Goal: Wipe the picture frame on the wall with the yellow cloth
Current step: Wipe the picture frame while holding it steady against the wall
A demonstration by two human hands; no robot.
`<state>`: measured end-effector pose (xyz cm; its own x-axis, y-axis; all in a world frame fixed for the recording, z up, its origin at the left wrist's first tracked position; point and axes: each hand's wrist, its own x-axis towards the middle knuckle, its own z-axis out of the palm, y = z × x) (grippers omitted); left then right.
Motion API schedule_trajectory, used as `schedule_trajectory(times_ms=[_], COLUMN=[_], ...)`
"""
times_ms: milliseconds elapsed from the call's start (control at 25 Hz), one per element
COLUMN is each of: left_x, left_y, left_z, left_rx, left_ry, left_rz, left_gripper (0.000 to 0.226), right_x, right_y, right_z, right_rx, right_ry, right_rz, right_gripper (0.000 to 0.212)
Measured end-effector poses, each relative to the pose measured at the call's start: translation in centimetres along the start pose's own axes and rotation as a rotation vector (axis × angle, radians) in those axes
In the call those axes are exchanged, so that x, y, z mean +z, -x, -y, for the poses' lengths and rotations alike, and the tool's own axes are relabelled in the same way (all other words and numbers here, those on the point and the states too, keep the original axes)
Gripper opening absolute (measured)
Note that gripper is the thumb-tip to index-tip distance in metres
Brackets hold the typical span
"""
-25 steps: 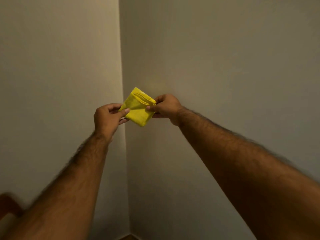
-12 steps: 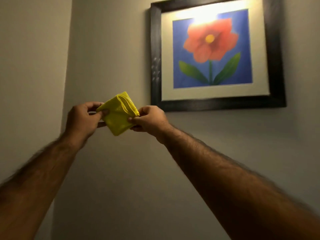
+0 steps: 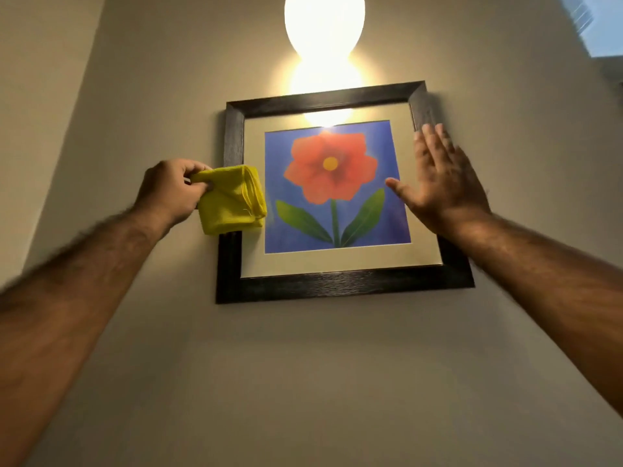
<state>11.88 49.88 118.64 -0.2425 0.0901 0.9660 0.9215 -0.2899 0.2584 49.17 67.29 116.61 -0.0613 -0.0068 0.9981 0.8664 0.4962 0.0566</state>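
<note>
Head camera view: the left hand (image 3: 170,192) grips the folded yellow cloth (image 3: 232,200) alone, fingers pinched shut on its near edge, where half a second ago both hands shared it. The right hand (image 3: 438,183) has let go and now spreads open, fingers flat, over the right side of the picture frame (image 3: 337,286); whether the palm touches the glass or hovers just off it cannot be told. The cloth, folded into a thick pad, sits over the frame's left rail, in front of it or against it. The black frame, holding a red flower print, hangs square on the wall (image 3: 337,382) beneath a glowing lamp (image 3: 324,21), now fully in sight after 1 second of upward gaze. Folding appears finished; the wiping itself looks about to begin, with the free hand likely steadying the frame.
</note>
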Motion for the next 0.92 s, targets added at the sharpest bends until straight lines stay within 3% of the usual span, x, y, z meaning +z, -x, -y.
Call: schedule_trajectory(times_ms=[240, 360, 480, 720, 920], left_x=[2.8, 3.7, 6.0, 8.5, 7.3], left_y=[0.4, 1.0, 2.5, 5.2, 14.1], left_z=[0.0, 0.2, 1.2, 2.5, 4.9], left_rx=[0.075, 0.292, 0.455, 0.294, 0.328], left_ry=[-0.197, -0.364, -0.392, -0.412, -0.428], left_rz=[-0.205, -0.33, -0.26, 0.039, 0.135], left_gripper=[0.039, 0.027, 0.031, 0.094, 0.09], right_x=[2.9, 4.2, 4.9, 5.1, 5.0], right_y=[0.6, 0.7, 1.0, 1.0, 1.2], right_z=[-2.6, -2.7, -2.5, -2.6, -2.6], right_rx=[0.03, 0.028, 0.039, 0.016, -0.023], right_ry=[-0.017, -0.046, -0.042, 0.003, 0.008], right_rz=[0.111, 0.071, 0.032, 0.02, 0.023], right_gripper=[0.111, 0.113, 0.112, 0.116, 0.116])
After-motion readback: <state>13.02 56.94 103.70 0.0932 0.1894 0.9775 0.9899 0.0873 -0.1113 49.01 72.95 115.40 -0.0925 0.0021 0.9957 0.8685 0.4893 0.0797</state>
